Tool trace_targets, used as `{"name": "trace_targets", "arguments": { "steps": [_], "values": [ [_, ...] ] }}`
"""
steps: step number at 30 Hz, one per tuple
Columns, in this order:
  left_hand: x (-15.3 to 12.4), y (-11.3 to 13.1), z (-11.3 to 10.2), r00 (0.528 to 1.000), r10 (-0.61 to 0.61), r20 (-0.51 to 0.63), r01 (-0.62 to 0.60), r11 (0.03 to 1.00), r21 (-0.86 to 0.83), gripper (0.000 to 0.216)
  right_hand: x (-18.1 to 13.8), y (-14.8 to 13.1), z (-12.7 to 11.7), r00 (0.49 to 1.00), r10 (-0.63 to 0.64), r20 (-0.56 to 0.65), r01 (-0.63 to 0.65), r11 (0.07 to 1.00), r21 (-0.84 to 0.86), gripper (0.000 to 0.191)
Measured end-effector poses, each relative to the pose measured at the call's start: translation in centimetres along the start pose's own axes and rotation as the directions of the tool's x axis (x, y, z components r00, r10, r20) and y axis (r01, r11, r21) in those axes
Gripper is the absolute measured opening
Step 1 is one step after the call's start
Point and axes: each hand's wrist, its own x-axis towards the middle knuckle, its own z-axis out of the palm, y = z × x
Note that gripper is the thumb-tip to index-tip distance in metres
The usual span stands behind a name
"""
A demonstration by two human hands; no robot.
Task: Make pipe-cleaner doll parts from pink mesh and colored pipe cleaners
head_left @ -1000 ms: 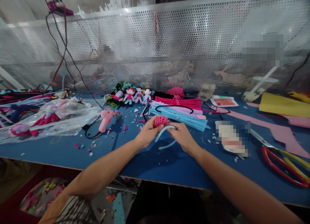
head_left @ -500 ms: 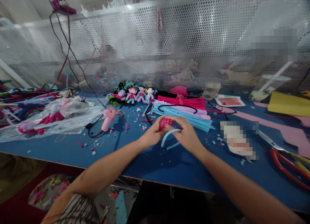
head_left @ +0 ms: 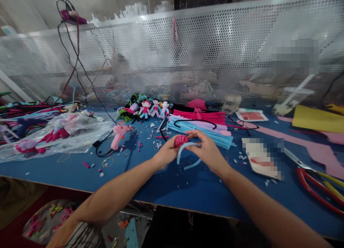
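My left hand [head_left: 164,155] is closed round a small pink ball of wound pipe cleaner [head_left: 180,140], held just above the blue table [head_left: 172,183]. My right hand [head_left: 208,150] pinches a light blue pipe cleaner [head_left: 188,147] that loops down from the ball, its fingers touching the ball's top. Both hands meet over the middle of the table. Right behind them lies a bundle of blue, lilac and pink pipe cleaners [head_left: 200,124].
A pink glue gun [head_left: 119,133] with a black cord lies left of my hands. Small finished dolls [head_left: 150,107] stand farther back. A plastic bag [head_left: 56,131] lies at left, red-handled scissors [head_left: 317,176] and yellow and pink foam sheets [head_left: 317,117] at right. A perforated metal screen [head_left: 215,44] backs the table.
My right hand has come up onto the pink ball and carried the blue pipe cleaner's loop with it. The left hand keeps its hold. The view shifted slightly.
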Motion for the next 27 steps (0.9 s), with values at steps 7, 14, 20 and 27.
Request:
{"name": "trace_targets", "arguments": {
  "steps": [7,14,20,27],
  "values": [
    [0.1,0.9,0.1,0.992,-0.123,0.039,0.128,0.973,-0.191,0.025,1.0,-0.3,-1.8,0.975,0.22,0.035,-0.222,0.947,0.232,0.024],
    [-0.5,1.6,0.5,0.968,-0.245,0.063,0.252,0.953,-0.166,0.028,0.5,0.1,-0.6,0.998,0.017,0.054,-0.027,0.983,0.18,0.016],
    [-0.9,1.9,0.1,0.927,-0.305,0.22,0.36,0.888,-0.286,0.021,0.6,0.1,-0.8,1.0,0.0,0.008,-0.001,0.988,0.154,0.013],
    [-1.4,1.4,0.5,0.91,-0.32,0.264,0.35,0.934,-0.074,0.033,0.6,0.6,-0.2,0.999,-0.043,-0.025,0.046,0.989,0.139,0.015]
  ]
}}
